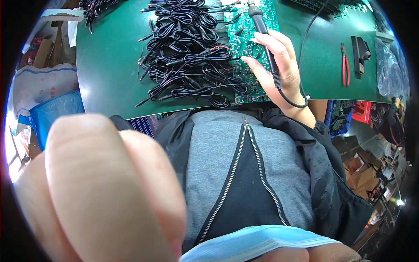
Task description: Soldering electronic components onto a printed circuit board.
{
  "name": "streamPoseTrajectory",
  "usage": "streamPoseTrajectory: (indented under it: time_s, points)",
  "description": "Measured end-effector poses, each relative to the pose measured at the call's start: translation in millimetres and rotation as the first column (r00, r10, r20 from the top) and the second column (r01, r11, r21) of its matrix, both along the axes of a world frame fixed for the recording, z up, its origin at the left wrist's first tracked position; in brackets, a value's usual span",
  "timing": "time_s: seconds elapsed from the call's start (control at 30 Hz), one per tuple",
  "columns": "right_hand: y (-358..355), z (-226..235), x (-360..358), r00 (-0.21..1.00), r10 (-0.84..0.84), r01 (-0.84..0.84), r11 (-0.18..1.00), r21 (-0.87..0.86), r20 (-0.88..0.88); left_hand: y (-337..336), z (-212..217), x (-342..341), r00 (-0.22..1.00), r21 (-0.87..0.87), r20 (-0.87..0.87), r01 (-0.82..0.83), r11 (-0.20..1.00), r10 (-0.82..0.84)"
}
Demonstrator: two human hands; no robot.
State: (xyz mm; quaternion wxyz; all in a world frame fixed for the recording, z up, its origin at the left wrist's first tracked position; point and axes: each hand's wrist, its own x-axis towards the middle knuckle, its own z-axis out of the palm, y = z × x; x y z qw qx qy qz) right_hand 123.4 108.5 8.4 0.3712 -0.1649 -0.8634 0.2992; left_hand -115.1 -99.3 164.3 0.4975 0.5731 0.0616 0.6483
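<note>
Your left hand [100,192] looms right before the camera, blurred, fingers bunched together, and you cannot tell whether it holds anything; beyond it the green table [109,65] carries a heap of black cables [187,52] lying over a green circuit board [248,48]; your right hand [277,65] rests on that board, fingers wrapped around a black soldering iron [264,35]; red pliers [345,65] lie well apart on the right.

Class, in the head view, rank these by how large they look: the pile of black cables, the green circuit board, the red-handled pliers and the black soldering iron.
1. pile of black cables
2. green circuit board, though partly covered by cables
3. black soldering iron, held in the right hand
4. red-handled pliers

The left hand is close to the lens.
</note>
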Motion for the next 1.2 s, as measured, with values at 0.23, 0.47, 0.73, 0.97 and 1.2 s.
streamPoseTrajectory:
  time_s: [0.23, 0.47, 0.73, 0.97, 1.2]
  points:
    - [-3, 6, 5, 0.999, -0.031, 0.029, 0.998, 0.054, 0.035, -3, 7, -14, 0.998, 0.026, -0.055, 0.0, 1.0, 0.001]
    - [-2, -3, 14, 0.995, -0.075, 0.068, 0.993, 0.098, 0.072, 56, -47, 22, 0.535, -0.163, -0.757, -0.711, 0.684, 0.375]
    - [-3, -5, 19, 0.992, -0.1, 0.092, 0.992, 0.09, 0.079, 95, -133, 44, 0.007, 0.345, -0.879, -0.682, 0.645, 0.477]
    - [-2, -7, 23, 0.994, -0.097, 0.096, 0.995, 0.04, 0.039, 99, -141, 48, -0.027, 0.423, -0.836, -0.667, 0.613, 0.547]
    - [1, -8, 31, 0.997, -0.067, 0.062, 0.993, 0.098, 0.047, 99, -144, 51, -0.057, 0.509, -0.804, -0.582, 0.634, 0.592]
